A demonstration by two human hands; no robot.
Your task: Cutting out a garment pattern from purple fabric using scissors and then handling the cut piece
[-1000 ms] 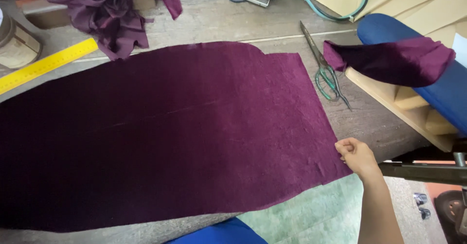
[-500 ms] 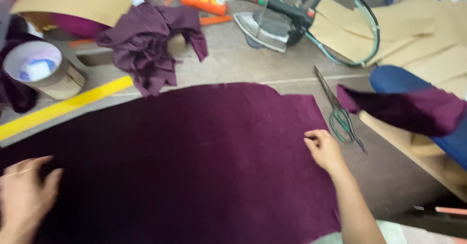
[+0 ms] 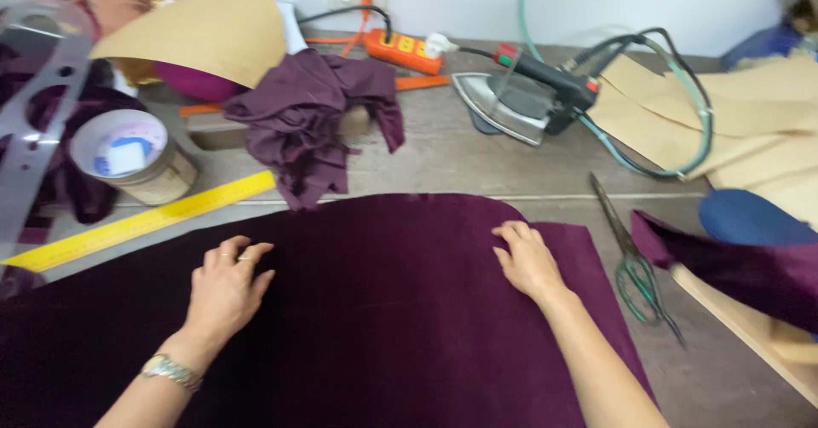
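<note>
Two hands lie flat, fingers spread and grasping nothing, on a dark purple cloth (image 3: 383, 309) spread under both palms. Left hand (image 3: 226, 287) rests near the cloth's upper edge, with a yellow ruler (image 3: 145, 221) just beyond it. Right hand (image 3: 528, 262) presses near the cloth's corner; scissors (image 3: 635, 262) lie just outside it.

Both forearms reach forward from the lower edge of the view, bare and roughly parallel. The left hand (image 3: 226, 287) lies palm down, fingers loosely spread, with a metal watch on its wrist. The right hand (image 3: 526, 260) also lies palm down, its fingers seemingly slightly curled.
</note>
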